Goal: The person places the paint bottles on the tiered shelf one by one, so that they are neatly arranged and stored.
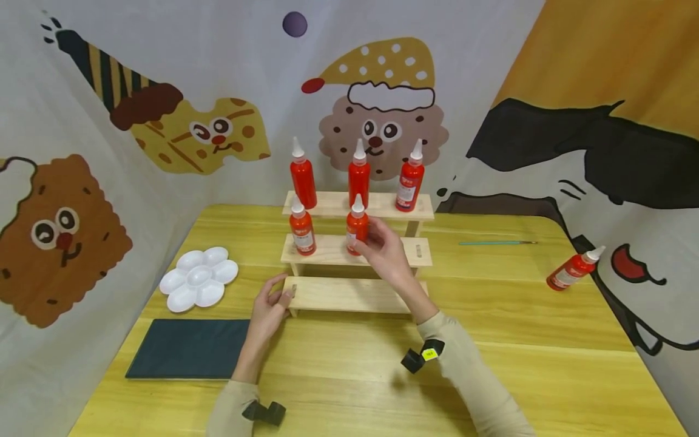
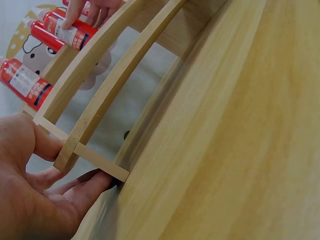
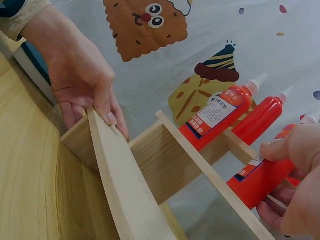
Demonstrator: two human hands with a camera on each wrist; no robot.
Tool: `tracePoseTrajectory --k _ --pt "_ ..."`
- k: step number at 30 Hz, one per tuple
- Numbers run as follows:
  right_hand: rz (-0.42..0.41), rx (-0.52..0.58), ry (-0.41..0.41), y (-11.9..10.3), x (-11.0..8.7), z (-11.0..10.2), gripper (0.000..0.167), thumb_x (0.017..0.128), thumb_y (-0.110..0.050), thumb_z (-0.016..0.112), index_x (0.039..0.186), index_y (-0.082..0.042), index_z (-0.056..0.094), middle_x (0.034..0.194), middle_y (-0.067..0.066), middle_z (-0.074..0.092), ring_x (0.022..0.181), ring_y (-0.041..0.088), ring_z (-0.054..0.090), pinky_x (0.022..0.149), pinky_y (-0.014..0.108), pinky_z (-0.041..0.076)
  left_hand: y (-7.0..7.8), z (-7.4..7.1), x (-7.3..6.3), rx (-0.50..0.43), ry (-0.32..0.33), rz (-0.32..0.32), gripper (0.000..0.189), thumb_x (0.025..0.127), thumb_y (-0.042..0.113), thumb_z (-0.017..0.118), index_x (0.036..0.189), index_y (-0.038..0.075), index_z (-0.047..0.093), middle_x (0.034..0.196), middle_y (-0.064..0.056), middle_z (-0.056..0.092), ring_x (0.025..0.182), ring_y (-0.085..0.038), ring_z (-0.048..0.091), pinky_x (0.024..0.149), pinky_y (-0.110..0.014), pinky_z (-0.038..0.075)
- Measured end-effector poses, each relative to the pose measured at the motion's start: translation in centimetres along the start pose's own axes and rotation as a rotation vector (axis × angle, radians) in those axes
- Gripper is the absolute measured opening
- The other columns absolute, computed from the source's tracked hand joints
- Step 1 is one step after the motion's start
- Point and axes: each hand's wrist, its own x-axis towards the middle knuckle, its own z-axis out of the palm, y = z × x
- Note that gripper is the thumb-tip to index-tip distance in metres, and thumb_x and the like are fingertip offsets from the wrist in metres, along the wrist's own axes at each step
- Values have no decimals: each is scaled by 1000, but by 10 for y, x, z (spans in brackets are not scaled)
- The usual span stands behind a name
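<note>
A three-step wooden rack (image 1: 355, 295) stands on the table. My left hand (image 1: 269, 308) grips the left end of its lowest step, thumb on top and fingers at the side board, as the left wrist view shows. My right hand (image 1: 389, 250) holds a red squeeze bottle (image 1: 357, 226) with a white nozzle, upright at the middle step. Left of it on that step stands another red bottle (image 1: 303, 233). Three more red bottles line the top step: left (image 1: 303, 182), middle (image 1: 358, 177) and right (image 1: 409, 183). The lowest step bears no bottle.
One red bottle (image 1: 570, 271) lies on its side at the table's right edge. A thin teal paintbrush (image 1: 494, 243) lies right of the rack. On the left are a white flower-shaped palette (image 1: 185, 296) and a dark flat board (image 1: 188, 349). A cartoon-printed cloth (image 1: 240, 36) hangs behind.
</note>
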Motion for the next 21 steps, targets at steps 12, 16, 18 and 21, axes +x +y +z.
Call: tracePoseTrajectory --k 12,16,18,21 --pt "-61 -22 0 1 -5 -12 56 89 -9 79 140 -5 56 131 18 66 120 34 63 104 46 51 0 0 0 20 -12 -13 45 105 12 53 150 16 48 135 -27 62 102 -15 66 80 -26 55" --pt "-62 -20 3 -3 -8 -21 52 90 -7 76 138 -4 56 133 19 64 123 37 61 106 48 49 0 0 0 11 -13 -24 46 105 13 53 150 16 47 138 -27 60 102 -14 66 77 -26 54" --pt "-66 -29 8 -4 -10 -26 50 91 -8 75 138 -4 57 135 18 64 124 39 60 107 49 48 0 0 0 6 -14 -31 46 105 14 53 150 16 47 139 -27 59 102 -14 66 76 -25 54" --pt "-80 -42 15 -3 -11 -36 50 91 -9 76 137 -5 57 136 18 63 124 38 60 107 50 47 1 0 0 5 -15 -37 46 105 14 53 151 16 46 140 -27 59 103 -15 67 77 -25 54"
